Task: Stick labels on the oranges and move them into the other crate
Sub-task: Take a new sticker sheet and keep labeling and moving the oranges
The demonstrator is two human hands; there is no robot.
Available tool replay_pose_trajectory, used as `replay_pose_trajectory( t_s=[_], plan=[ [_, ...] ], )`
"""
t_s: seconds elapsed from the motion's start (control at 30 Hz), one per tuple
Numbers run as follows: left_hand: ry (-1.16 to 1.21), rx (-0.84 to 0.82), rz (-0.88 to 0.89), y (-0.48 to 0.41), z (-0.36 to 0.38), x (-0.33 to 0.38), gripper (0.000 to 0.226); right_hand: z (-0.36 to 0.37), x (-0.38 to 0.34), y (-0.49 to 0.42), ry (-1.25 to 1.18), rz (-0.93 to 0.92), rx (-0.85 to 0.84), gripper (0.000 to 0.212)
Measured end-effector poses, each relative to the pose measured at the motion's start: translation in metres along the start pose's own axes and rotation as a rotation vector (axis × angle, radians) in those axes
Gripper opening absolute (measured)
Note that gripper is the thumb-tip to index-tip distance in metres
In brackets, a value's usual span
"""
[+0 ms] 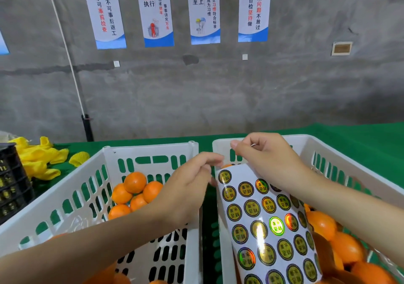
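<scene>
Gold label sheet (269, 224): over R crate's (328, 144) left edge, long axis near-to-far.
R hand (269, 159): grips sheet's far end.
L hand (188, 187): nearer the labels, pinches sheet's far-left corner.
Oranges (347, 246): R crate's near-right corner, right of sheet, under R forearm.
L crate (65, 196): prob. destination, L hand's side.

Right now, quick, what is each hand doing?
Left hand: pinching the top corner of the sheet; whether it has a label cannot be told.
Right hand: gripping the sheet's top edge.
</scene>
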State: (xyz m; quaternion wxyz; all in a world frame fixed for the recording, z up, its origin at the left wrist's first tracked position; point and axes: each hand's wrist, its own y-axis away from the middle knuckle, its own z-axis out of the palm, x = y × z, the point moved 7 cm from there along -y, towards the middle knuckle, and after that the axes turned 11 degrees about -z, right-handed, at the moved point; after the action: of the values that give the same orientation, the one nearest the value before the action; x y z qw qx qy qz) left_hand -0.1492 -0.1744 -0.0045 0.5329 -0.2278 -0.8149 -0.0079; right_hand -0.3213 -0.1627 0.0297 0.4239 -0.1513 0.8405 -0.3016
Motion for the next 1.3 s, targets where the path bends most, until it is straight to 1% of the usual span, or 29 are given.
replay_pose_trajectory(
  t_s=[0.03,0.07,0.13,0.17,0.23,0.27,0.3,0.33,0.37,0.47,0.53,0.6,0.63,0.7,0.77,0.83,0.9,0.93,1.03,1.13,1.3],
  plan=[
    [0.131,0.001,-0.096,-0.002,-0.001,-0.002,0.032,-0.002,0.0,-0.001,0.005,-0.007,0.016,0.038],
    [0.211,-0.012,-0.154,-0.002,-0.001,0.001,0.027,-0.003,0.0,-0.001,0.005,-0.015,0.03,0.037],
    [0.223,-0.069,-0.175,-0.001,0.001,0.007,0.018,-0.004,-0.004,-0.001,-0.008,-0.043,0.039,0.038],
    [0.206,-0.116,-0.18,0.0,0.004,0.008,0.024,-0.003,-0.005,-0.001,-0.015,-0.054,0.038,0.04],
    [0.176,-0.185,-0.194,0.002,0.006,0.006,0.045,-0.004,-0.007,0.0,-0.031,-0.065,0.04,0.041],
    [0.17,-0.23,-0.201,0.004,0.008,0.007,0.045,-0.004,-0.008,0.0,-0.037,-0.071,0.044,0.041],
    [0.171,-0.283,-0.19,0.006,0.011,0.008,0.034,-0.005,-0.01,-0.001,-0.031,-0.081,0.046,0.041],
    [0.178,-0.335,-0.184,0.009,0.013,0.011,0.018,-0.006,-0.01,-0.001,-0.013,-0.088,0.047,0.041],
    [0.181,-0.362,-0.171,0.011,0.014,0.013,0.009,-0.006,-0.01,-0.001,0.01,-0.087,0.049,0.043],
    [0.197,-0.315,-0.158,0.011,0.012,0.015,0.019,-0.009,-0.006,0.0,0.071,-0.045,0.077,0.049],
    [0.123,-0.262,-0.154,0.009,0.009,0.015,0.032,-0.013,-0.005,0.002,0.141,-0.028,0.093,0.052],
    [0.07,-0.244,-0.151,0.007,0.008,0.013,0.038,-0.018,-0.008,0.003,0.244,-0.039,0.108,0.053],
    [0.069,-0.233,-0.146,0.006,0.008,0.013,0.037,-0.02,-0.01,0.004,0.31,-0.058,0.114,0.05],
    [0.095,-0.186,-0.152,0.006,0.007,0.011,0.031,-0.02,-0.019,0.005,0.451,-0.144,0.129,0.036],
    [0.132,-0.128,-0.159,0.006,0.006,0.01,0.025,-0.019,-0.038,0.009,0.538,-0.32,0.187,0.021],
    [0.157,-0.083,-0.153,0.006,0.005,0.009,0.028,-0.015,-0.055,0.016,0.562,-0.484,0.209,0.019],
    [0.158,-0.043,-0.145,0.006,0.003,0.006,0.034,-0.007,-0.063,0.022,0.562,-0.607,0.169,0.018],
    [0.145,-0.029,-0.131,0.007,0.002,0.005,0.034,-0.002,-0.065,0.023,0.566,-0.637,0.141,0.017],
    [0.043,0.003,-0.044,0.009,0.001,0.008,0.024,0.004,-0.059,0.024,0.554,-0.612,0.078,0.016],
    [-0.027,0.041,-0.007,0.01,-0.002,0.009,0.024,0.004,-0.055,0.023,0.509,-0.589,0.05,0.018],
    [-0.075,0.039,0.002,0.01,-0.003,0.009,0.025,0.008,-0.057,0.024,0.554,-0.706,-0.003,0.022]
  ],
)
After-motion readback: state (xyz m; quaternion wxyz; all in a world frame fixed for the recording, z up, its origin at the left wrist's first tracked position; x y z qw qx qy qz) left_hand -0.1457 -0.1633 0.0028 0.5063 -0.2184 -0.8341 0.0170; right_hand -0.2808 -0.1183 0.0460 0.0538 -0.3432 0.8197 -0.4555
